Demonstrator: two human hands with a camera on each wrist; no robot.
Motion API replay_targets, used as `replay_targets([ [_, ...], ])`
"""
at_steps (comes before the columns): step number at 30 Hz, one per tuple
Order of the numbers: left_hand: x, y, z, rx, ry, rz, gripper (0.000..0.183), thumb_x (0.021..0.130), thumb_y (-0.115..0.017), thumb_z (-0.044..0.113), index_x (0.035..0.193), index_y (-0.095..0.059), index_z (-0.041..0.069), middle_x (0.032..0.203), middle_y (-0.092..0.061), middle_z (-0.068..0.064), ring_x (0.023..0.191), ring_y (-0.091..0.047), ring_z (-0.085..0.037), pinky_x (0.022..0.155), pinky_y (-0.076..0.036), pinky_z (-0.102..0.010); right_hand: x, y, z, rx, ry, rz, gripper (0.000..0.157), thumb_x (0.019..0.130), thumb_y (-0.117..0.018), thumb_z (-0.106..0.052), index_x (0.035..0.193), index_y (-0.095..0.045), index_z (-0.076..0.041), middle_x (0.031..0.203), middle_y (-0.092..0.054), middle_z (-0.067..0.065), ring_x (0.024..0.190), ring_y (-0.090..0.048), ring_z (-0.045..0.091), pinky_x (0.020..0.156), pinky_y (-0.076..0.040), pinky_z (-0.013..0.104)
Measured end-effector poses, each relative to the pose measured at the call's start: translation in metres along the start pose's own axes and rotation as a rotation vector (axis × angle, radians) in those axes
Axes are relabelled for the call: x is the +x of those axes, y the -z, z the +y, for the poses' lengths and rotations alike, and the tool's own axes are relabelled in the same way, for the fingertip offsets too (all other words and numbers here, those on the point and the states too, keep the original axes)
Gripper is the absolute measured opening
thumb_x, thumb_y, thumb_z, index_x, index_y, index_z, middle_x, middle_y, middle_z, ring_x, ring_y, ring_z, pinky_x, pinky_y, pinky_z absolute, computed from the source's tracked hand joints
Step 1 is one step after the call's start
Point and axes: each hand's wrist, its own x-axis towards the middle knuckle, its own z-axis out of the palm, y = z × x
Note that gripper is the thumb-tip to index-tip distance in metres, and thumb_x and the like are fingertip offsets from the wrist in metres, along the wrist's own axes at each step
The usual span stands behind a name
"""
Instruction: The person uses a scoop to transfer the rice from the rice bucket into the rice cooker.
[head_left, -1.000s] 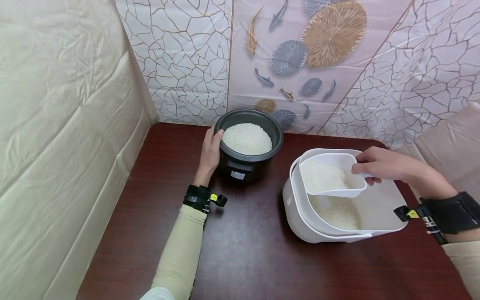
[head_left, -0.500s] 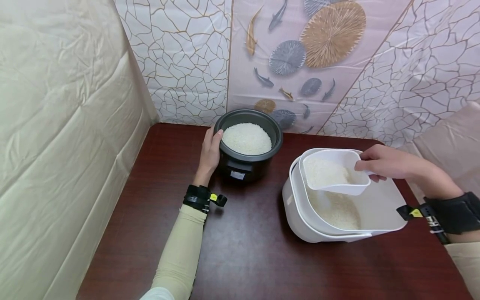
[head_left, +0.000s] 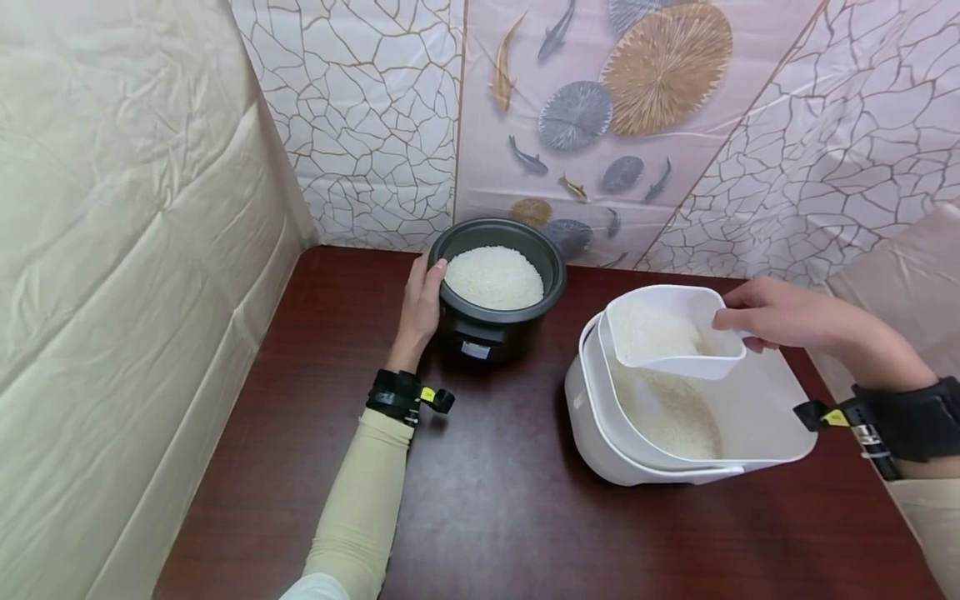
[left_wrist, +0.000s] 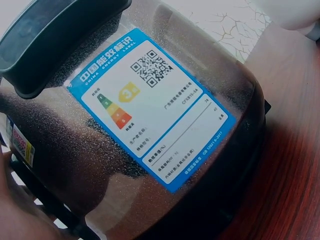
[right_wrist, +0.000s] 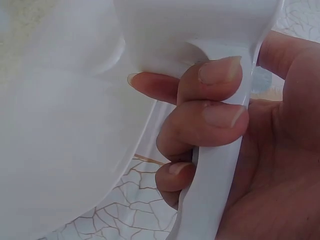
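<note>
A tabletop corner hung round with cloth (head_left: pixel 862 150), kitchen-like in its goods, though whether in a home or a studio cannot be told: a wrinkled cream sheet (head_left: pixel 135 275) covers the left of the head view, a printed hanging (head_left: pixel 585 158) with fish and round leaves fills the upper middle, a dark wood-grain table (head_left: pixel 472 492) spreads below, and on it stand a black cooker (head_left: pixel 521 332) of rice (head_left: pixel 495 279) at the centre and a white bin (head_left: pixel 596 425) at lower right

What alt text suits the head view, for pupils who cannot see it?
A right hand holds a white scoop of rice over a white bin containing more rice. The left hand holds the side of a black pot of rice on a reddish-brown table.
</note>
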Motion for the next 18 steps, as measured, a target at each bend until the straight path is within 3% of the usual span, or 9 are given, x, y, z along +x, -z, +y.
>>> replay_targets([
  [4,0.000,0.000,0.000,-0.012,-0.006,-0.002,0.057,0.110,-0.043,0.047,0.160,-0.049,0.020,0.152,-0.052,-0.008,0.138,-0.048,-0.023,0.117,-0.035,-0.050,0.001,0.004,-0.004,0.010,0.007,0.018,0.028,0.106,-0.058,-0.018,0.083,-0.062,-0.005,0.064,-0.051,0.002,0.056,-0.047,0.016,0.053,-0.037,0.028],
  [11,-0.001,0.000,-0.001,0.002,-0.010,-0.002,0.057,0.110,-0.042,0.050,0.159,-0.050,0.023,0.150,-0.054,-0.004,0.136,-0.050,-0.019,0.116,-0.036,-0.046,0.008,0.010,-0.013,0.015,0.017,0.029,0.023,0.109,-0.055,-0.020,0.103,-0.067,0.000,0.063,-0.048,0.002,0.055,-0.045,0.017,0.053,-0.037,0.029],
  [18,0.000,0.001,-0.002,-0.030,-0.019,-0.018,0.055,0.111,-0.042,0.045,0.161,-0.048,0.021,0.153,-0.051,-0.009,0.138,-0.048,-0.025,0.116,-0.035,-0.051,0.020,0.013,-0.028,-0.047,-0.005,0.060,0.031,0.110,-0.056,-0.027,0.094,-0.066,-0.002,0.063,-0.047,0.002,0.059,-0.047,0.021,0.057,-0.038,0.032],
])
